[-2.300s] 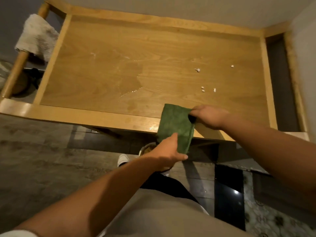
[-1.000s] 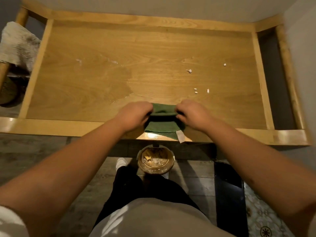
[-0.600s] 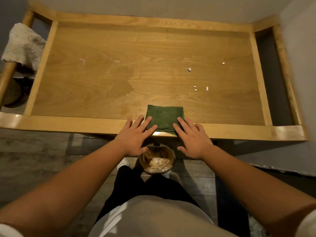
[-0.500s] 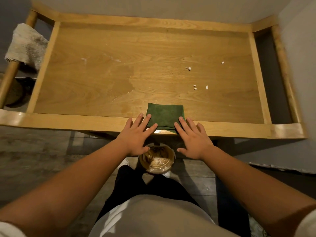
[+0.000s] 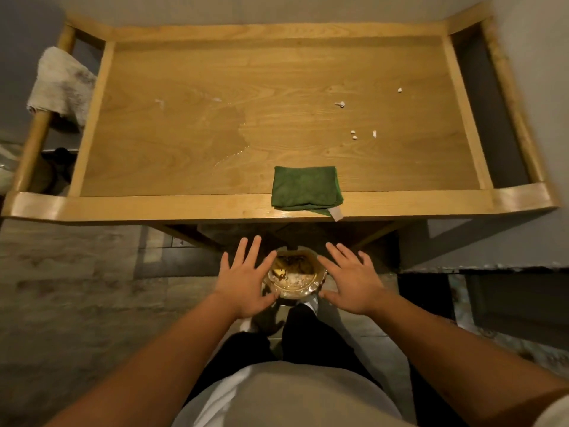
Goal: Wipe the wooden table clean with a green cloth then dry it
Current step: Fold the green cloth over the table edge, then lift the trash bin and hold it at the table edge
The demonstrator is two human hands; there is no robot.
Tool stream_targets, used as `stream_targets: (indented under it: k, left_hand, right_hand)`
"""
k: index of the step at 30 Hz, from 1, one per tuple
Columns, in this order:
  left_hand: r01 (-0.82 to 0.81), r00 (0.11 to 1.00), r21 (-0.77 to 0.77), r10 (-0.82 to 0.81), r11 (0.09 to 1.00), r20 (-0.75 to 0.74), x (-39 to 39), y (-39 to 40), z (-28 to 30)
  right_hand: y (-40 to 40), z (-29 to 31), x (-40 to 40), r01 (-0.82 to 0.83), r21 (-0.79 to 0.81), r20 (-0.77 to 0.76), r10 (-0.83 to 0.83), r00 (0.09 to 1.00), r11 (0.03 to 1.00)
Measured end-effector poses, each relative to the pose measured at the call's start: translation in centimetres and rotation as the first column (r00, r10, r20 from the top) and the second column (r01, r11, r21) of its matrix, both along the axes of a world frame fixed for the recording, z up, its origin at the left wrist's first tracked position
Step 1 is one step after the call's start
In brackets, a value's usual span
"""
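Observation:
A folded green cloth (image 5: 306,188) lies on the wooden table (image 5: 184,72), overlapping its near rim, with a white tag at its front corner. A wet patch (image 5: 228,131) spreads over the table's left middle. Small white crumbs (image 5: 354,135) dot the right half. My left hand (image 5: 246,280) and my right hand (image 5: 351,280) hover below the table's near edge, fingers spread, holding nothing and apart from the cloth.
A white rag (image 5: 60,87) hangs over the rail at the table's left end. A small bin (image 5: 294,277) with scraps stands on the floor between my hands, by my feet. Walls close in behind and to the right.
Both hands folded the green cloth, laid it flat on the near rim, let go and drew back toward my body. The cloth stays where it was placed.

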State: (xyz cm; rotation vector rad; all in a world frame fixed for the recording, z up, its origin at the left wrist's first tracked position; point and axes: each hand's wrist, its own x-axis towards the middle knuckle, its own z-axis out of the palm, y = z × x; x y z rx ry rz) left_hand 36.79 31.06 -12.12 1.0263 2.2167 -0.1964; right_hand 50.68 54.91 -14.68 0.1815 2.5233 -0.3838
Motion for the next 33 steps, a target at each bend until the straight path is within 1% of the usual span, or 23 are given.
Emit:
stream_targets:
  k: [5,9,11,15,17,19,21,23,25,27,28,31,33]
  left_hand:
    - [0.006,0.999,-0.011,-0.005,1.0,0.053,0.2,-2.6,-1.8]
    - [0.01,0.996,0.003,-0.011,1.0,0.089,0.6,-4.3,-3.1]
    - [0.034,0.996,0.008,-0.034,0.999,0.088,0.7,-5.0,-4.3]
    - [0.11,0.992,0.0,-0.11,0.994,0.064,1.2,-6.0,-7.6]
    - [0.105,0.992,-0.028,-0.102,0.994,0.08,1.4,-6.2,-9.6]
    - [0.099,0.992,-0.043,-0.095,0.994,0.088,1.6,-6.0,-11.8]
    - [0.137,0.987,-0.027,-0.134,0.99,0.091,2.4,-5.5,-14.4]
    - [0.143,0.98,-0.012,-0.14,0.99,0.138,3.5,-5.0,-17.5]
    - [0.075,0.975,0.004,-0.074,0.997,0.208,4.6,-4.5,-21.0]
    - [-0.017,0.968,0.018,0.012,1.0,0.251,5.6,-4.2,-24.7]
    - [-0.061,0.967,0.043,0.049,0.997,0.251,5.9,-4.1,-26.8]
    - [-0.202,0.948,0.094,0.17,0.975,0.269,6.2,-3.8,-33.1]
    - [-0.257,0.932,0.073,0.227,0.964,0.282,6.2,-3.6,-37.0]
  right_hand:
    - [-2.9,-1.3,1.9,0.144,0.034,0.156,-0.147,0.977,0.989]
    - [-5.7,-3.0,3.7,0.27,0.058,0.195,-0.276,0.941,0.961]
    - [-7.4,-4.1,4.3,0.307,0.067,0.209,-0.314,0.926,0.949]
    - [-9.9,-6.7,4.7,0.357,0.064,0.217,-0.362,0.907,0.932]
    - [-10.8,-8.3,4.8,0.398,0.036,0.211,-0.396,0.894,0.917]
    - [-11.3,-10.2,4.7,0.41,0.046,0.203,-0.411,0.889,0.911]
    - [-11.3,-12.5,4.8,0.421,0.054,0.216,-0.422,0.88,0.905]
    - [-10.7,-15.3,4.9,0.498,0.019,0.238,-0.488,0.84,0.867]
    - [-9.8,-18.8,4.9,0.607,-0.071,0.256,-0.573,0.778,0.792]
    - [-9.0,-22.8,5.3,0.651,-0.157,0.246,-0.609,0.754,0.743]
    - [-8.7,-24.8,5.4,0.672,-0.173,0.235,-0.632,0.738,0.72]
    - [-7.9,-30.7,5.3,0.776,-0.158,0.269,-0.73,0.628,0.61]
    - [-7.7,-34.2,5.1,0.822,-0.135,0.319,-0.761,0.564,0.553]
